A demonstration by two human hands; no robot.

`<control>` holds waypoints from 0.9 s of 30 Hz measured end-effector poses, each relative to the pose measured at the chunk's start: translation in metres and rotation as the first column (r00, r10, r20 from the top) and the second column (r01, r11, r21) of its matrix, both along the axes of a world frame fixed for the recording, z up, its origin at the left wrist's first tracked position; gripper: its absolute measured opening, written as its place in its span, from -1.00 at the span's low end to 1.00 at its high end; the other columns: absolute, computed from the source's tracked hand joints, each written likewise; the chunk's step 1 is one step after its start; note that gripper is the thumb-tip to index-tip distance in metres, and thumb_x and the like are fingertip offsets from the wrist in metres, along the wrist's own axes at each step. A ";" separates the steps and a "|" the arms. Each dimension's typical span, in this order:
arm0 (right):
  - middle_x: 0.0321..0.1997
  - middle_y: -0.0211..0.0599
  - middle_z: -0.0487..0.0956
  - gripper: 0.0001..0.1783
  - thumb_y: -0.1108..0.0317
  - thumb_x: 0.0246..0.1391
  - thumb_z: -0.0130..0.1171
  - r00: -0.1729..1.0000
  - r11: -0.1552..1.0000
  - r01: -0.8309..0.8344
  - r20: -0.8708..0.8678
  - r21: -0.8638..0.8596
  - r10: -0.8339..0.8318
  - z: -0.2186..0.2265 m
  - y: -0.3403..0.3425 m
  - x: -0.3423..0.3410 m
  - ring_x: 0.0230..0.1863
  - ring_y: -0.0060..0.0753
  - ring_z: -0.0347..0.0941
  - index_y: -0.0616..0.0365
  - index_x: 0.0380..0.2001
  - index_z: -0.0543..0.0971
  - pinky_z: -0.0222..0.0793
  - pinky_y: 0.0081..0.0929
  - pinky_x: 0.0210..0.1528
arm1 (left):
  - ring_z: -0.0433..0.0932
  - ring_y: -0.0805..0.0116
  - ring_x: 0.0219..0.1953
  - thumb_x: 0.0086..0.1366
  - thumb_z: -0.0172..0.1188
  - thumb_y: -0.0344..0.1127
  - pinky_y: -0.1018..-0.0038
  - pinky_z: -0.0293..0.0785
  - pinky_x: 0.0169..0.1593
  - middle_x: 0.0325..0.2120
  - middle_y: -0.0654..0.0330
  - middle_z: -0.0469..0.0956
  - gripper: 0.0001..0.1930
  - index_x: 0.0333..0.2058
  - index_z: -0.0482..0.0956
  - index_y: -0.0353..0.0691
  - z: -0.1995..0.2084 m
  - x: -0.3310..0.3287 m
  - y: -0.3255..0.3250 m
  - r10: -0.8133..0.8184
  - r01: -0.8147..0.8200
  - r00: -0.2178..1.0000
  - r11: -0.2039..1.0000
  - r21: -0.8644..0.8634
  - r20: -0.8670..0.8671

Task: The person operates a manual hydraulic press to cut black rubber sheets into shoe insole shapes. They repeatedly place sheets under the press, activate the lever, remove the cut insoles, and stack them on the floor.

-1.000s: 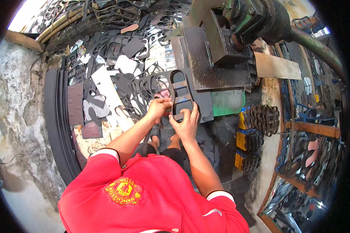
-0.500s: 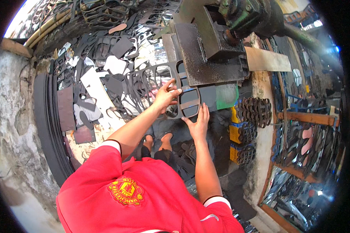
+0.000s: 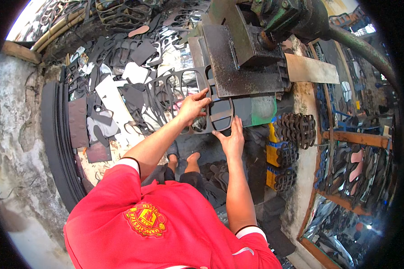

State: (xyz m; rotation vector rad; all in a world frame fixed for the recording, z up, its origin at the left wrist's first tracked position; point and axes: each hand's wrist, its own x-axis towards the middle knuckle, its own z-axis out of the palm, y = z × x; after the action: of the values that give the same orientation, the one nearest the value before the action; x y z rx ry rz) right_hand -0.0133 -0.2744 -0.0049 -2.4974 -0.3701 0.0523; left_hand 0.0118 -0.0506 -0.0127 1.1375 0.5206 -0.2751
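Sole-shaped cutter [image 3: 221, 114] lies between both hands, long axis pointing away; left hand [image 3: 192, 107] grips its side, right hand [image 3: 231, 139] lies flat at its near end.

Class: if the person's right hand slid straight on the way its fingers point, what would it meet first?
Probably the sole-shaped cutting die its fingertips already touch, then the press's steel plate beyond; depth is uncertain.

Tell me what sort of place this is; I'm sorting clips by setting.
Probably a small sandal-sole cutting workshop: both hands, left hand and right hand, press a sole-shaped cutter under a heavy press, with punched-out black sheet scrap piled behind.
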 end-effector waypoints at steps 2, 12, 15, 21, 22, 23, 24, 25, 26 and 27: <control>0.46 0.13 0.30 0.02 0.18 -0.18 0.61 1.000 1.000 -0.006 0.013 0.007 0.005 0.004 0.001 -0.001 0.52 0.15 0.12 0.43 0.29 0.35 0.14 -0.07 0.51 | 0.53 0.23 0.17 0.35 0.33 -0.20 0.19 0.59 0.03 0.37 0.08 0.35 -0.24 0.47 0.21 0.04 0.004 0.003 -0.001 0.011 -0.011 1.000 1.000 -0.003 0.009; 0.52 -0.59 0.33 -0.17 -0.22 0.05 0.39 0.971 0.903 0.238 0.079 -0.357 -0.224 -0.012 -0.054 0.044 0.60 0.03 -0.02 -0.46 0.39 0.41 -0.20 0.35 0.56 | 0.57 0.18 0.09 0.36 0.29 -0.26 0.28 0.57 0.02 0.21 0.03 0.50 -0.39 0.32 0.31 -0.23 -0.030 0.021 -0.007 0.231 -0.344 0.938 0.697 0.629 0.257; 0.51 -0.63 0.34 -0.17 -0.28 0.01 0.37 0.968 0.901 0.251 0.086 -0.355 -0.236 -0.009 -0.057 0.073 0.58 0.05 0.02 -0.53 0.38 0.42 -0.25 0.42 0.53 | 0.63 0.20 -0.15 0.32 0.32 -0.28 0.27 0.51 0.00 -0.21 0.15 0.66 -0.49 0.20 0.41 -0.25 -0.057 0.024 0.011 0.538 -0.467 0.834 0.806 0.364 -0.122; 0.49 -0.64 0.37 -0.21 -0.28 -0.02 0.38 0.949 0.907 0.314 0.125 -0.279 -0.290 -0.013 -0.069 0.136 0.59 0.06 0.02 -0.41 0.31 0.52 -0.32 0.51 0.50 | 0.62 0.49 -0.14 0.41 0.19 -0.35 0.45 0.46 -0.11 -0.13 0.30 0.69 -0.58 0.23 0.48 -0.17 -0.023 0.047 0.034 0.382 -0.378 0.924 0.923 0.078 -0.039; 0.48 -0.63 0.38 -0.22 -0.25 -0.02 0.40 0.946 0.906 0.324 0.125 -0.274 -0.301 -0.016 -0.071 0.148 0.59 0.06 0.00 -0.35 0.29 0.53 -0.33 0.52 0.50 | 0.62 0.50 -0.13 0.41 0.20 -0.35 0.44 0.46 -0.07 -0.11 0.31 0.68 -0.55 0.26 0.46 -0.17 -0.015 0.056 0.035 0.357 -0.352 0.934 0.928 0.120 -0.020; 0.47 -0.62 0.39 -0.23 -0.22 -0.02 0.42 0.945 0.908 0.324 0.123 -0.266 -0.302 -0.016 -0.070 0.160 0.60 0.05 -0.02 -0.29 0.27 0.55 -0.34 0.54 0.50 | 0.62 0.51 -0.10 0.42 0.20 -0.33 0.42 0.44 -0.02 -0.07 0.33 0.69 -0.54 0.26 0.47 -0.16 -0.008 0.062 0.037 0.350 -0.346 0.937 0.931 0.116 -0.010; 0.46 -0.60 0.40 -0.25 -0.17 -0.02 0.43 0.946 0.912 0.324 0.093 -0.249 -0.311 -0.015 -0.069 0.170 0.61 0.05 -0.05 -0.23 0.25 0.57 -0.37 0.54 0.50 | 0.61 0.44 -0.14 0.41 0.27 -0.36 0.47 0.52 -0.10 -0.10 0.22 0.65 -0.38 0.37 0.29 -0.34 -0.001 0.070 0.041 0.339 -0.339 0.941 0.939 0.055 0.003; 0.45 -0.59 0.41 -0.28 -0.12 -0.01 0.45 0.949 0.921 0.315 0.057 -0.228 -0.311 -0.013 -0.063 0.178 0.61 0.05 -0.07 -0.17 0.23 0.58 -0.39 0.55 0.50 | 0.61 0.45 -0.14 0.40 0.27 -0.36 0.47 0.51 -0.09 -0.10 0.21 0.66 -0.39 0.36 0.31 -0.32 0.001 0.074 0.045 0.335 -0.334 0.942 0.940 0.074 0.006; 0.44 -0.58 0.42 -0.30 -0.07 -0.01 0.46 0.951 0.930 0.306 0.026 -0.205 -0.307 -0.009 -0.059 0.185 0.62 0.05 -0.09 -0.12 0.21 0.59 -0.41 0.56 0.50 | 0.61 0.46 -0.14 0.40 0.27 -0.36 0.47 0.51 -0.07 -0.11 0.21 0.66 -0.41 0.35 0.33 -0.31 0.002 0.078 0.049 0.332 -0.332 0.943 0.939 0.090 0.014; 0.43 -0.52 0.44 -0.34 0.05 -0.02 0.47 0.948 0.929 0.319 0.043 -0.186 -0.316 -0.014 -0.056 0.190 0.62 0.06 -0.11 -0.08 0.18 0.60 -0.43 0.58 0.49 | 0.61 0.40 -0.09 0.41 0.24 -0.36 0.43 0.51 0.01 -0.09 0.16 0.64 -0.49 0.29 0.40 -0.31 -0.005 0.081 0.056 0.311 -0.307 0.950 0.928 0.209 0.016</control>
State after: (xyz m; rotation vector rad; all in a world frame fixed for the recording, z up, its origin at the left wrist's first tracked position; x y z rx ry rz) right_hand 0.1771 -0.3302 -0.0188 -2.7174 0.0423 -0.0613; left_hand 0.0932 0.0055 -0.0176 1.2371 0.7482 0.0459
